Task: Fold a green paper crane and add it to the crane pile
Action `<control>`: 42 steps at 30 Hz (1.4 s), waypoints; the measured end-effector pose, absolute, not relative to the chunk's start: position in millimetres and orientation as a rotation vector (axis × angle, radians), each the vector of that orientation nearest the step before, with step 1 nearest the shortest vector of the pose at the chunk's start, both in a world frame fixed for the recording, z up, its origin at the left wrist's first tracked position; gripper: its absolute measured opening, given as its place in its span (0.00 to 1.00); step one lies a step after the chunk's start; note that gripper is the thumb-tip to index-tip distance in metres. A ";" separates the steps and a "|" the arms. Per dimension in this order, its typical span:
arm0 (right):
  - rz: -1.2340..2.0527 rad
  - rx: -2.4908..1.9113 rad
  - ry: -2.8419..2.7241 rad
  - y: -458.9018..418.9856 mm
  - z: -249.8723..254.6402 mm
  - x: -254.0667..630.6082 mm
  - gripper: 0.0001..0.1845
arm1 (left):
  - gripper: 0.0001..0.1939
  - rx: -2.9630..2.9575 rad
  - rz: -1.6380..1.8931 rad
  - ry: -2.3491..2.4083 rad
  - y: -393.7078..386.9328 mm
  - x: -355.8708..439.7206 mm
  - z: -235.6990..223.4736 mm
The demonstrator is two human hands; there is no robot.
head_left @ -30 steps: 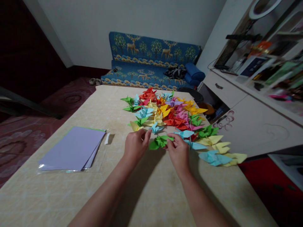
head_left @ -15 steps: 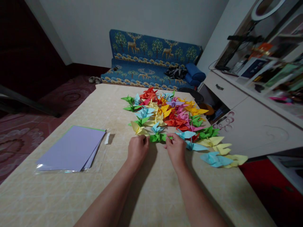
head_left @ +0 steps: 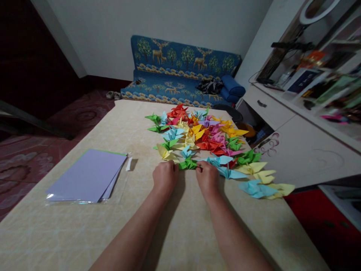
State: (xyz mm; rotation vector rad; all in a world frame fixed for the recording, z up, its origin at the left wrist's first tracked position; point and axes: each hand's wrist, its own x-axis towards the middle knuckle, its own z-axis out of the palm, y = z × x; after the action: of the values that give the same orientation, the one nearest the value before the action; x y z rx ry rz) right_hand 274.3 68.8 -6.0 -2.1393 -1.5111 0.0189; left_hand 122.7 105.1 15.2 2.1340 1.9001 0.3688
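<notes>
Between my two hands is a green paper crane point(head_left: 187, 163), its wings stretched out to either side. My left hand point(head_left: 166, 176) is closed on its left wing, and my right hand point(head_left: 208, 177) pinches the right wing. The fingertips are partly hidden behind the knuckles. Just beyond it sits a light blue paper crane point(head_left: 187, 152). A pale yellow crane point(head_left: 166, 153) lies past my left hand, and a light blue crane point(head_left: 231, 173) lies to the right of my right hand.
Many folded cranes, among them a red one point(head_left: 210, 145), cover the table's point(head_left: 158, 241) far right part. Purple paper sheets point(head_left: 87, 175) in a clear sleeve lie at left, beside a small white strip point(head_left: 129, 164). A blue patterned sofa point(head_left: 180, 60) and a white cabinet point(head_left: 307, 150) stand beyond.
My right hand has turned and its fingers have curled in more tightly at the green crane's right wing. Both hands stay at the crane. The view has shifted slightly.
</notes>
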 end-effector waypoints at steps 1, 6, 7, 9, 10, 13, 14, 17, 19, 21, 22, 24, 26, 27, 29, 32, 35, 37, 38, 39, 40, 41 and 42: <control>0.011 -2.151 -1.523 68.3 -5.7 272.7 0.11 | 0.17 2.137 0.366 1.902 104.8 123.5 14.4; -0.029 -2.165 -1.566 64.4 -3.7 266.2 0.10 | 0.14 2.145 0.424 1.860 101.0 124.4 10.3; -0.035 -2.155 -1.567 63.2 -3.8 266.0 0.11 | 0.14 2.140 0.452 1.842 100.2 122.1 10.0; -0.047 -2.122 -1.553 60.3 -4.7 267.4 0.13 | 0.14 2.116 0.530 1.810 99.9 113.8 10.9; -0.053 -2.100 -1.536 58.5 -5.6 268.7 0.14 | 0.16 2.098 0.577 1.805 100.8 108.2 12.1; -0.076 -2.039 -1.451 52.5 -8.0 273.3 0.16 | 0.20 2.007 0.755 1.860 110.3 90.6 17.2; -0.086 -2.023 -1.416 50.4 -8.4 274.3 0.15 | 0.20 1.959 0.836 1.888 115.7 86.0 18.8; -0.115 -1.947 -1.332 44.3 -7.0 272.9 0.15 | 0.22 1.748 1.098 1.857 135.0 78.8 20.2; -0.093 -1.816 -1.286 40.8 -4.9 268.0 0.15 | 0.17 1.721 1.044 1.794 146.2 77.6 18.4; -0.033 -1.654 -1.258 38.1 -2.8 260.1 0.14 | 0.14 1.689 1.011 1.772 152.6 76.3 15.9; 0.007 -1.591 -1.259 37.4 -1.6 255.2 0.13 | 0.14 1.664 1.007 1.766 153.7 75.1 14.8; 0.105 -1.531 -1.293 38.5 1.6 243.8 0.11 | 0.15 1.608 1.003 1.745 152.7 71.9 13.6; 0.225 -1.524 -1.338 44.4 6.6 231.8 0.11 | 0.15 1.571 0.997 1.707 149.3 69.1 13.4; 0.277 -1.521 -1.355 49.3 9.7 226.0 0.13 | 0.15 1.560 0.994 1.688 147.4 68.2 13.7; 0.304 -1.532 -1.375 62.8 16.5 215.9 0.18 | 0.15 1.551 0.988 1.658 144.2 67.7 14.4; 0.238 -1.631 -1.435 86.6 24.5 206.5 0.20 | 0.14 1.565 0.965 1.646 141.9 68.0 14.8; 0.104 -1.834 -1.576 105.9 25.9 204.1 0.17 | 0.15 1.612 0.931 1.681 142.6 66.1 12.9; 0.055 -1.908 -1.638 113.4 23.5 204.9 0.18 | 0.16 1.665 0.911 1.736 144.0 63.7 10.7; 0.046 -1.923 -1.655 115.7 21.7 205.5 0.19 | 0.16 1.697 0.899 1.774 144.7 62.7 9.7; 0.041 -1.933 -1.668 117.1 19.7 206.1 0.19 | 0.15 1.729 0.884 1.817 145.4 62.0 8.9; 0.033 -1.947 -1.684 117.9 17.8 206.5 0.19 | 0.14 1.759 0.862 1.861 146.0 61.6 8.3; 0.024 -1.964 -1.700 118.2 15.9 206.9 0.19 | 0.13 1.785 0.834 1.904 146.5 61.8 8.1; 0.015 -1.980 -1.715 118.2 14.3 207.0 0.20 | 0.13 1.806 0.803 1.942 146.9 62.2 8.1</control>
State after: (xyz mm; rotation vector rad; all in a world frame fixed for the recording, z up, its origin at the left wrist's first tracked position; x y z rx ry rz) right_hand 207.0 118.2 14.3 -1.9800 -1.7150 0.0154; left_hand 62.2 146.9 8.1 1.8059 1.9417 0.8029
